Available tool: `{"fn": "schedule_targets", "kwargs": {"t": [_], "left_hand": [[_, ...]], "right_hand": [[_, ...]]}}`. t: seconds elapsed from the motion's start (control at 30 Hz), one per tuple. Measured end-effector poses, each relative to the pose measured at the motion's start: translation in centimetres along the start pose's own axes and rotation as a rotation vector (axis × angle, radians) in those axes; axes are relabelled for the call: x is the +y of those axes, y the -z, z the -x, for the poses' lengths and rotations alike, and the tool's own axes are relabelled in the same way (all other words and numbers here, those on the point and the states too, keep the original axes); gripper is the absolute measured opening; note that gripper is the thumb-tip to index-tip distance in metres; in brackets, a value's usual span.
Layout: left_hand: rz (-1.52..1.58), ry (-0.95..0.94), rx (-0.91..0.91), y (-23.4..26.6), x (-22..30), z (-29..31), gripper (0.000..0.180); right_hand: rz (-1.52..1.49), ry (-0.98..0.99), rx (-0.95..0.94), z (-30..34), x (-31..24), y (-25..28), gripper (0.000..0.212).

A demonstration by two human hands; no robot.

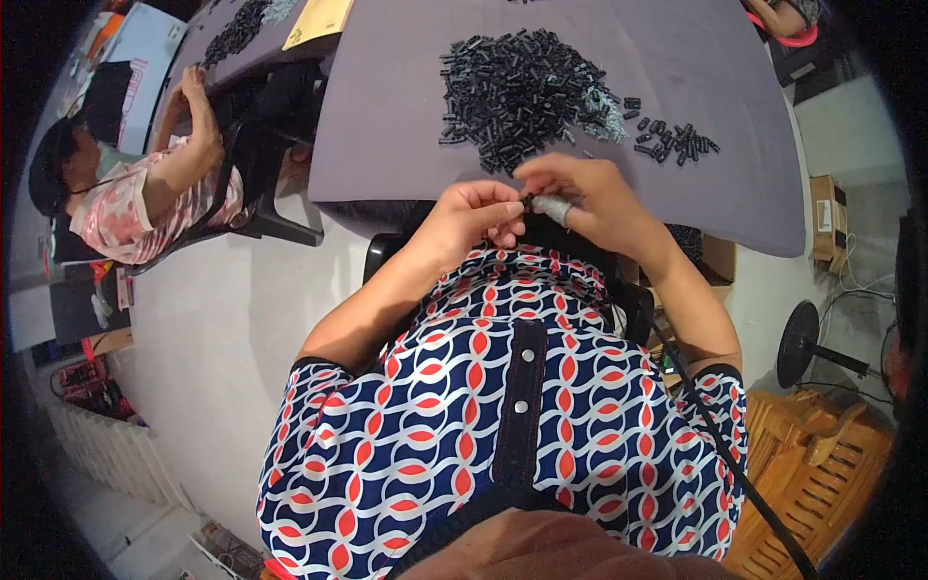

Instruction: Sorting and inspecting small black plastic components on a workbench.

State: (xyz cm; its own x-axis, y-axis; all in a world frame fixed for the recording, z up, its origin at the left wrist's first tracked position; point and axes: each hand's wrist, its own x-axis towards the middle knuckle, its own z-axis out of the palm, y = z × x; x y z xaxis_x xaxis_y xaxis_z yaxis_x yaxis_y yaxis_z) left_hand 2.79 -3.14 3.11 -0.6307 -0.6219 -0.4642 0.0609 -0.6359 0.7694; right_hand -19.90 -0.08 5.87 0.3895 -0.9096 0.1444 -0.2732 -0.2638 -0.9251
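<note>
Just past the near edge of the table, my left hand (474, 217) and my right hand (594, 198) meet over my lap. Between their fingertips is a small black piece (528, 201), mostly covered by the fingers. Both hands are closed in a pinch around it. Greyish-white wrapping (553, 208) covers one digit of the right hand. Beyond them on the table lies a heap of short black cylinders (507, 97). Small silvery parts (607, 118) spill from its right side, and a smaller group of black cylinders (677, 143) lies to the right.
A grey cloth covers the table (387, 126). At left, another person (159, 193) sits at a table with a black heap (237, 34) and a yellow sheet (317, 21). A black fan (798, 343) and a wooden chair (822, 464) stand at right; a cardboard box (717, 259) sits beneath the table.
</note>
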Motion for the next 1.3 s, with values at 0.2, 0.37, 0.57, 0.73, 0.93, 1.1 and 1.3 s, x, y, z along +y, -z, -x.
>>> {"fn": "schedule_targets", "kwargs": {"t": [0.2,0.37,0.57,0.73,0.93,1.1,1.3], "left_hand": [[-0.172,-0.111,-0.012,-0.4,0.4,0.4,0.014],[-0.196,-0.119,-0.007,-0.7,0.3,0.3,0.015],[-0.234,-0.213,0.059,-1.4,-0.8,0.4,0.015],[-0.245,-0.155,0.074,-0.9,0.0,0.1,0.014],[0.132,-0.061,0.157,-1.4,-0.4,-0.3,0.012],[0.166,-0.079,0.134,-1.4,-1.1,-0.6,0.012],[0.136,0.018,0.062,-1.2,-0.6,-0.2,0.016]], "right_hand": [[-0.061,-0.053,0.053,0.3,0.5,1.0,0.031],[0.302,0.155,-0.013,-0.1,0.5,0.2,0.013],[0.351,0.164,0.003,0.0,0.8,-0.8,0.007],[0.352,0.164,0.052,0.2,0.9,-0.9,0.011],[0.624,0.191,0.194,-0.3,-0.5,-1.0,0.025],[0.807,0.182,0.179,-0.6,0.8,-2.5,0.028],[0.758,0.197,0.159,-0.3,1.1,-2.5,0.027]]}}
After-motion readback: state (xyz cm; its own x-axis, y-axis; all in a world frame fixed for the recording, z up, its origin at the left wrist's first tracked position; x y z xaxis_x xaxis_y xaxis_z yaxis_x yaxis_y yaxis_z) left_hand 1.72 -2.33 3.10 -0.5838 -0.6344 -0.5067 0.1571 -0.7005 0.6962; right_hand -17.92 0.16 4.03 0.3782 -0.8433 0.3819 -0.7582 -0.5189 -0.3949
